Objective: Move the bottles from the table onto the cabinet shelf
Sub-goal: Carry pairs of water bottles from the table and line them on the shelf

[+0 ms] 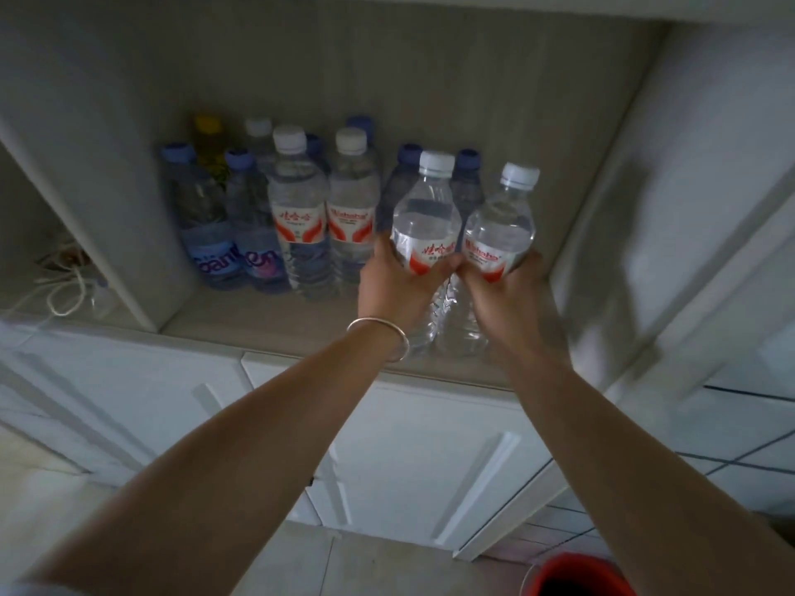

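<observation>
My left hand grips a clear water bottle with a white cap and a red-and-white label. My right hand grips a second bottle of the same kind right beside it. Both bottles stand upright at the front right of the cabinet shelf, their bases low over or on the shelf board; I cannot tell which. Several bottles stand further back and left on the shelf: two white-capped ones, blue-capped ones and one with a yellow cap.
A divider panel bounds the shelf on the left, with white cords beyond it. The cabinet's right wall stands close to the right bottle. White cabinet doors lie below. A red bucket sits on the floor at the lower right.
</observation>
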